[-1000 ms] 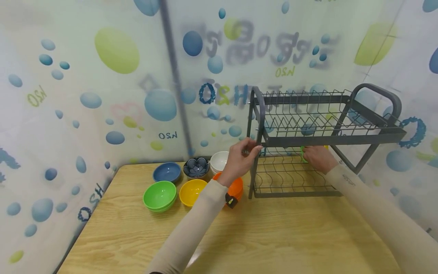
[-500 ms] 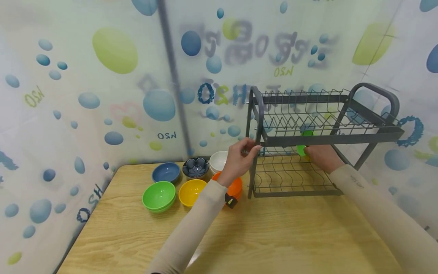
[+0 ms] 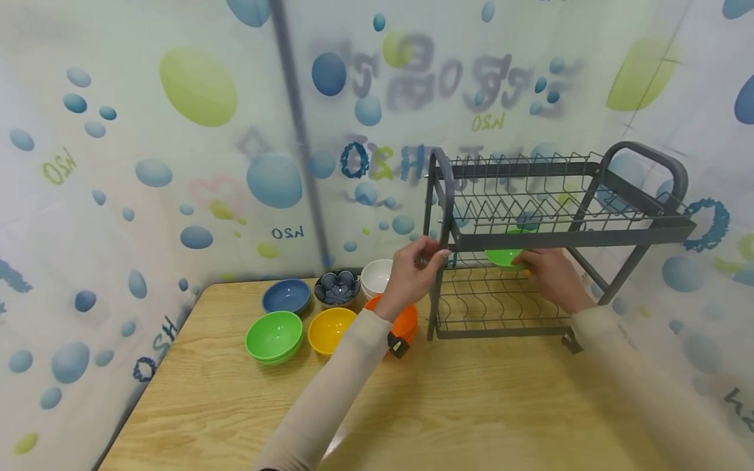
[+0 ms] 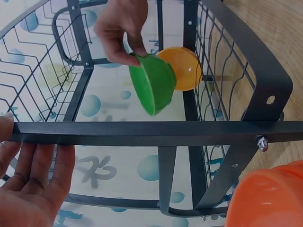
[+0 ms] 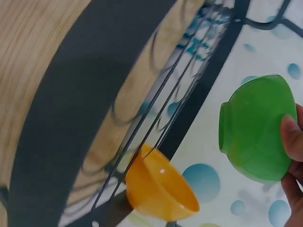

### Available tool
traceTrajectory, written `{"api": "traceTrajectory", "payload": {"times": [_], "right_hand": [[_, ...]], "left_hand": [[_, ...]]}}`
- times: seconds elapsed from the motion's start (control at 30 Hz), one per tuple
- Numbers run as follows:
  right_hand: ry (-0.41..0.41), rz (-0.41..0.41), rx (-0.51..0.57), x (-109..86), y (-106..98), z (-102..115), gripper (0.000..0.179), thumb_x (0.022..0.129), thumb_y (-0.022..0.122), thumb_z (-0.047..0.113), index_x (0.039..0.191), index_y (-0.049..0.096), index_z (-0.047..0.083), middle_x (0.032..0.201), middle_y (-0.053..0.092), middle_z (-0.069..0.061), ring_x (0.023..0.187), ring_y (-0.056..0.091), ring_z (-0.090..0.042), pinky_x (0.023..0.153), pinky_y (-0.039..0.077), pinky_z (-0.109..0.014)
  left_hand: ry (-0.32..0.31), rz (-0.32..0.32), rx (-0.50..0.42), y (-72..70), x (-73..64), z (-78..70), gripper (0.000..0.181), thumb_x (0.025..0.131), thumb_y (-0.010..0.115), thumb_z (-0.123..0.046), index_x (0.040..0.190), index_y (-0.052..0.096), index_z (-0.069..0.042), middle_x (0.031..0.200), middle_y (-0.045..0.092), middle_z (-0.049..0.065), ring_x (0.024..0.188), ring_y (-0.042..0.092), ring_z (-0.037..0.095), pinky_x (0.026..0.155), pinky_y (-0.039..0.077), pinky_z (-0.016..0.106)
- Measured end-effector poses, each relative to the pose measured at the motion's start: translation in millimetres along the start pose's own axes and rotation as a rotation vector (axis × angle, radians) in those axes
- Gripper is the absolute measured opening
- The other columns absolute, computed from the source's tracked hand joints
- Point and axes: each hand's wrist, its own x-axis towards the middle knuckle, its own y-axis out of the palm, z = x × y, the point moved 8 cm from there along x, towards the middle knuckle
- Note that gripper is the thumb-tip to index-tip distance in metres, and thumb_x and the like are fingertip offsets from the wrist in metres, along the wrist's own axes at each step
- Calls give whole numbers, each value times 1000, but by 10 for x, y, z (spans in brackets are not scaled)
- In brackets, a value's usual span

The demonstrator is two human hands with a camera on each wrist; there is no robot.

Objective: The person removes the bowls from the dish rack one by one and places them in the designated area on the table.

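My left hand [image 3: 410, 275] holds the left post of a dark grey two-tier dish rack [image 3: 574, 240]; in the left wrist view its fingers curl over a bar. Between the rack's tiers, my right hand [image 3: 555, 276] pinches a green bowl [image 3: 502, 258] by its rim. The left wrist view shows that green bowl [image 4: 152, 85] tilted, above the lower wire shelf. Behind it, a yellow-orange bowl [image 4: 183, 71] rests tipped against the shelf wires. In the right wrist view my thumb lies on the green bowl's outer side [image 5: 258, 127].
Left of the rack on the wooden table [image 3: 442, 418] stand stacked green bowls [image 3: 274, 337], a yellow bowl [image 3: 331, 331], a blue bowl [image 3: 287, 296], a dark flower-patterned bowl [image 3: 338, 289], white bowls [image 3: 377, 276] and orange bowls [image 3: 406, 324]. A patterned curtain [image 3: 194, 163] hangs behind.
The green bowl, mostly hidden and then seen edge-on in my right hand, has turned and moved left between the tiers. My left hand stays on the rack.
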Motion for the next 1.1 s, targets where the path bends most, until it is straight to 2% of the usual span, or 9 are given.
{"api": "traceTrajectory", "payload": {"times": [0.13, 0.33, 0.53, 0.77, 0.87, 1.1], "right_hand": [[30, -57, 93, -31, -53, 95, 30, 85, 59, -19, 99, 76, 2, 93, 73, -15, 87, 65, -37, 77, 54, -55], [22, -144, 157, -92, -165, 308, 27, 84, 67, -21, 94, 75, 3, 95, 73, -13, 95, 64, -34, 83, 53, -53], [-1, -186, 168, -162, -264, 506, 28, 78, 74, -20, 91, 75, 5, 94, 71, -6, 96, 61, -24, 84, 49, -28], [-18, -220, 178, -271, -357, 628, 28, 79, 74, -19, 89, 74, 7, 94, 70, -4, 92, 58, -13, 87, 40, -4], [-28, -242, 218, -318, -411, 677, 30, 77, 75, -20, 89, 74, 7, 94, 70, -4, 93, 57, -7, 90, 37, 2], [-89, -289, 287, -396, -561, 856, 34, 71, 77, -25, 87, 74, 6, 93, 70, -4, 96, 56, -4, 95, 38, 2]], "left_hand": [[1, -1, -2, 5, 0, -6, 22, 103, 65, -26, 113, 68, -7, 100, 71, 9, 87, 62, 15, 74, 57, 19], [-11, 5, -6, 16, -6, -9, 23, 103, 64, -27, 114, 68, -7, 101, 71, 10, 87, 62, 15, 74, 57, 18], [-14, 4, -4, 10, -7, -1, 23, 103, 64, -28, 114, 68, -8, 102, 70, 9, 87, 62, 14, 74, 57, 18], [-50, 14, 3, -3, -17, 19, 25, 103, 64, -30, 116, 69, -9, 104, 70, 7, 91, 62, 14, 79, 57, 19], [-72, 25, 10, -11, -25, 30, 26, 103, 64, -31, 117, 69, -10, 106, 71, 6, 92, 62, 15, 81, 57, 20], [-71, 66, 38, -48, -10, 7, 28, 103, 64, -31, 121, 69, -10, 111, 73, 6, 96, 65, 16, 83, 58, 22]]}}
